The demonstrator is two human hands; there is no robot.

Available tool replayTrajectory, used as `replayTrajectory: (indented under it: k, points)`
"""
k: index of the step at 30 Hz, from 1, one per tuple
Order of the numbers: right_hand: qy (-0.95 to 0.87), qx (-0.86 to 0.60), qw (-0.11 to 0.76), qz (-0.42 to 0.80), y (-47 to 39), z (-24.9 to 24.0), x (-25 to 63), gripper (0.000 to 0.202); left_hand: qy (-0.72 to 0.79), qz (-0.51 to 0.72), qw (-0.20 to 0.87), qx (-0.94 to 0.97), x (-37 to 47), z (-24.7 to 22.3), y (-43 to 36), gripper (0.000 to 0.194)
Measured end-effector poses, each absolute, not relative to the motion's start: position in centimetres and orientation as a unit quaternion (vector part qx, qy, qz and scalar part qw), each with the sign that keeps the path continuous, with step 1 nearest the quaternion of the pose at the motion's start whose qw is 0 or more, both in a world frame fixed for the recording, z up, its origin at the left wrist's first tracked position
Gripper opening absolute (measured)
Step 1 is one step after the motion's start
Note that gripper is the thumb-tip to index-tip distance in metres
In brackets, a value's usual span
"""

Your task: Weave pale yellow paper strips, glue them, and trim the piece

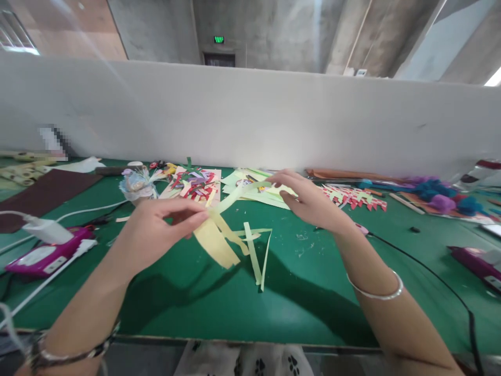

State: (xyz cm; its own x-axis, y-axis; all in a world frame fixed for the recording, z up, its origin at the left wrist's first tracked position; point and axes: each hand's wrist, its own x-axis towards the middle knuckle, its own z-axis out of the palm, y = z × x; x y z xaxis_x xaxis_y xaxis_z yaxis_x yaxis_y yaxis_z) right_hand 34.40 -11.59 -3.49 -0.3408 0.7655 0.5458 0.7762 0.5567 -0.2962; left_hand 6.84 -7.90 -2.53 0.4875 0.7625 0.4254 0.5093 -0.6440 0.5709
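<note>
My left hand (164,224) is closed in a pinch on several pale yellow paper strips (217,243), which fan out and hang below the fingertips. A pale green paper strip (238,196) runs from this pinch up to my right hand (299,196). The strip's far end meets the bent fingers of the right hand, while the thumb stays a little apart below. Under the hands, loose narrow green paper strips (253,256) lie crossed on the green tabletop (195,308).
Colourful paper scraps (195,184) and pale green sheets (254,196) lie at the back. Magenta power strips (50,256) with cables sit at the left and right. Fuzzy blue and purple wool (442,196) lies far right. A white partition (250,115) borders the table.
</note>
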Motion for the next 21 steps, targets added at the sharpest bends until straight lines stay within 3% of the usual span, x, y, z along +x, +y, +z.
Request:
replayTrajectory:
  k: [5,8,12,21]
  points:
    - [-0.877,-0.459,0.07,0.127,-11.5,-8.5,35.0,0.07,0.383,0.356,0.386,0.76,5.4,-4.9,-9.3,0.02]
    - [-0.871,-0.472,-0.011,0.137,-11.1,-11.4,34.0,0.078,0.38,0.339,0.421,0.751,5.9,-6.0,-9.5,0.021]
    - [-0.874,-0.475,0.005,0.102,-10.1,-13.1,32.4,0.068,0.369,0.329,0.403,0.77,6.8,-6.2,-9.9,0.024]
    - [-0.863,-0.49,0.063,0.103,-6.1,-13.4,30.7,0.018,0.391,0.317,0.469,0.725,7.8,-7.2,-9.7,0.026]
